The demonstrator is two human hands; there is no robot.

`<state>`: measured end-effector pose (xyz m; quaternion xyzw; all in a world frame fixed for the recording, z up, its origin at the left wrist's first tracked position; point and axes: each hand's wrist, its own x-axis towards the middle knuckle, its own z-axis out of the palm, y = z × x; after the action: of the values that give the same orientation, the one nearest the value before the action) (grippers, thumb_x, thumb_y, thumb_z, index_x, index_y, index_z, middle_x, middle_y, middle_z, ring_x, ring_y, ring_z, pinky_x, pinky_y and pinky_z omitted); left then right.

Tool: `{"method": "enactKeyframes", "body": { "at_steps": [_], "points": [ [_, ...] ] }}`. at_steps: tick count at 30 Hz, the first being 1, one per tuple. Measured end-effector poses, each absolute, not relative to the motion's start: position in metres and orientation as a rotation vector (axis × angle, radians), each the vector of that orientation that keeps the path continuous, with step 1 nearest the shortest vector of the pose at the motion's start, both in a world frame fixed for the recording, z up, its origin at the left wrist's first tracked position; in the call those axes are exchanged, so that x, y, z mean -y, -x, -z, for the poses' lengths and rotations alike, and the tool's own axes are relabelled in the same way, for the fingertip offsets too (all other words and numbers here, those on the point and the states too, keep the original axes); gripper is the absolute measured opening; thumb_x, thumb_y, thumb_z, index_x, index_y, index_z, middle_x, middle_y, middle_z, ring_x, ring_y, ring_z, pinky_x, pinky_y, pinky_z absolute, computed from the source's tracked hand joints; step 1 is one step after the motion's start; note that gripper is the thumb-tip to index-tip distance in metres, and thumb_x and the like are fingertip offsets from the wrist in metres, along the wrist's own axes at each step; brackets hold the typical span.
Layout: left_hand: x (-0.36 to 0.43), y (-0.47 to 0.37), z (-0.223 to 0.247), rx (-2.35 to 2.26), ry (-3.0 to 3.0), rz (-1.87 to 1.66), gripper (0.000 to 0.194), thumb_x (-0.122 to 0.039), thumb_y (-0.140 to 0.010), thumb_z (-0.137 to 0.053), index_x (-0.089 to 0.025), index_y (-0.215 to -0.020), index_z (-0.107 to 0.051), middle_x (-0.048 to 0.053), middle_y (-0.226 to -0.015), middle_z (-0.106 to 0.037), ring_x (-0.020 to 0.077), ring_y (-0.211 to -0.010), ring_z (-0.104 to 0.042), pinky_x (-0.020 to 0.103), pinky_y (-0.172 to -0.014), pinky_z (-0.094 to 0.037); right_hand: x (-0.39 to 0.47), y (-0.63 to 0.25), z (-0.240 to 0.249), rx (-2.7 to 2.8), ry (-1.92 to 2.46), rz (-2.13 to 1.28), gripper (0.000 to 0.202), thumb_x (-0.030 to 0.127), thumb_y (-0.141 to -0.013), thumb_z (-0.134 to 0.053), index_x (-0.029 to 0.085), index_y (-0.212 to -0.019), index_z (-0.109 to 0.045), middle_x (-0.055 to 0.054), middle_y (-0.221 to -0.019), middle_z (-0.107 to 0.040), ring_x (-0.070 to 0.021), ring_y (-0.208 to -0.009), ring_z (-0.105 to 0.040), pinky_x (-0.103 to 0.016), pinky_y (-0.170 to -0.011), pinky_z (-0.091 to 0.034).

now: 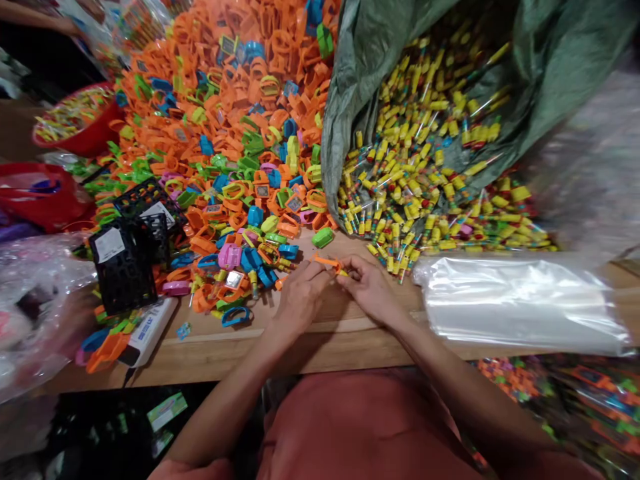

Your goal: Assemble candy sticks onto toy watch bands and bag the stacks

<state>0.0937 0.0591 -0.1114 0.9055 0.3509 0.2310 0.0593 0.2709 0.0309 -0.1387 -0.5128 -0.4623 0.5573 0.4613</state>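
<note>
Over the wooden table, my left hand [300,293] is closed on an orange toy watch [328,262]. My right hand [369,288] is closed in a pinch at the watch's right end, where a small yellow piece [343,272] shows between the fingers. The piece looks like an end of one of the yellow-capped tubes, though most of it is hidden. Just beyond my hands lies a green toy watch [323,237]. A large heap of toy watches [240,133], mostly orange, rises ahead and to the left. Many clear tubes with yellow caps [405,173] spill towards my right hand.
A green sack [355,87] surrounds the tubes. Clear plastic bags [520,300] lie at the right. Black plastic baskets [123,267], a white power strip [153,330] and red tubs [37,193] are at the left. Another person's arm [40,20] shows at the upper left.
</note>
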Motion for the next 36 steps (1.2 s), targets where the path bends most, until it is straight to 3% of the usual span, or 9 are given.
{"method": "enactKeyframes", "body": {
  "at_steps": [6, 10, 13, 16, 20, 22, 26, 30, 36],
  "points": [
    [-0.055, -0.072, 0.092, -1.137, -2.603, -0.54, 0.039, -0.003, -0.095, -0.045, -0.021, -0.113, -0.074, 0.008, -0.106, -0.073, 0.0215, -0.098, -0.068, 0.03, -0.079, -0.055, -0.025, -0.275, 0.131, 1.499, 1.296, -1.187, 0.016, 0.03, -0.095, -0.062, 0.022, -0.108, -0.067, -0.003, -0.103, -0.072, -0.0186, -0.087, -0.064, -0.032, -0.08, -0.049],
    [-0.076, -0.034, 0.053, -1.583, -2.505, -0.392, 0.023, -0.017, -0.095, -0.057, -0.022, -0.105, -0.077, 0.007, -0.11, -0.073, 0.0224, -0.089, -0.07, 0.031, -0.076, -0.054, -0.038, -0.307, 0.115, 1.863, 1.554, -0.665, 0.024, 0.031, -0.099, -0.06, 0.016, -0.116, -0.069, -0.013, -0.114, -0.071, -0.0272, -0.104, -0.062, -0.04, -0.093, -0.046],
    [-0.098, -0.028, 0.04, -1.769, -2.44, -0.485, 0.026, -0.027, -0.093, -0.063, -0.02, -0.114, -0.075, 0.01, -0.12, -0.07, 0.0239, -0.09, -0.07, 0.034, -0.079, -0.054, -0.049, -0.326, 0.117, 2.027, 1.898, -0.251, 0.023, 0.023, -0.099, -0.057, 0.013, -0.113, -0.071, -0.018, -0.109, -0.072, -0.0334, -0.103, -0.058, -0.044, -0.088, -0.042],
    [-0.115, -0.06, 0.056, -1.614, -2.377, -0.573, 0.022, -0.025, -0.095, -0.06, -0.017, -0.109, -0.075, 0.009, -0.106, -0.07, 0.0225, -0.09, -0.068, 0.032, -0.081, -0.052, -0.054, -0.33, 0.126, 2.161, 2.029, -0.034, 0.02, 0.019, -0.097, -0.056, 0.013, -0.108, -0.072, -0.018, -0.105, -0.072, -0.0341, -0.098, -0.056, -0.042, -0.079, -0.038],
    [-0.134, -0.119, 0.089, -1.598, -2.287, -0.313, 0.021, -0.023, -0.1, -0.055, -0.012, -0.102, -0.073, 0.013, -0.104, -0.069, 0.0232, -0.092, -0.067, 0.031, -0.079, -0.05, -0.047, -0.328, 0.138, 2.244, 1.935, 0.083, 0.025, 0.018, -0.098, -0.05, 0.012, -0.109, -0.071, -0.018, -0.098, -0.07, -0.0324, -0.092, -0.056, -0.04, -0.076, -0.037],
    [-0.143, -0.135, 0.102, -1.681, -2.242, -0.21, 0.022, -0.028, -0.101, -0.058, -0.011, -0.101, -0.073, 0.014, -0.108, -0.068, 0.0242, -0.092, -0.068, 0.031, -0.076, -0.049, -0.044, -0.33, 0.145, 2.247, 1.847, 0.1, 0.028, 0.021, -0.099, -0.047, 0.012, -0.11, -0.07, -0.017, -0.093, -0.069, -0.0323, -0.089, -0.057, -0.041, -0.076, -0.038],
    [-0.144, -0.137, 0.111, -1.684, -2.258, -0.196, 0.017, -0.03, -0.099, -0.061, -0.019, -0.099, -0.074, 0.007, -0.11, -0.068, 0.0207, -0.09, -0.068, 0.028, -0.072, -0.048, -0.044, -0.329, 0.152, 2.194, 1.608, -0.065, 0.032, 0.029, -0.102, -0.044, 0.017, -0.119, -0.068, -0.014, -0.098, -0.067, -0.0323, -0.094, -0.059, -0.044, -0.081, -0.042],
    [-0.122, -0.124, 0.112, -1.543, -2.269, -0.421, 0.012, -0.022, -0.095, -0.066, -0.018, -0.103, -0.074, 0.008, -0.114, -0.068, 0.0217, -0.098, -0.068, 0.029, -0.08, -0.051, -0.043, -0.314, 0.143, 1.914, 1.468, -0.416, 0.032, 0.034, -0.102, -0.046, 0.021, -0.126, -0.062, -0.012, -0.108, -0.064, -0.0279, -0.101, -0.062, -0.042, -0.089, -0.048],
    [-0.104, -0.095, 0.131, -1.454, -1.986, -0.803, 0.021, -0.006, -0.089, -0.063, -0.019, -0.101, -0.074, 0.007, -0.102, -0.074, 0.0225, -0.097, -0.069, 0.034, -0.089, -0.053, -0.049, -0.293, 0.135, 1.658, 1.453, -0.786, 0.028, 0.038, -0.102, -0.046, 0.022, -0.117, -0.064, -0.011, -0.113, -0.069, -0.0266, -0.107, -0.064, -0.043, -0.096, -0.049]
  ]
}}
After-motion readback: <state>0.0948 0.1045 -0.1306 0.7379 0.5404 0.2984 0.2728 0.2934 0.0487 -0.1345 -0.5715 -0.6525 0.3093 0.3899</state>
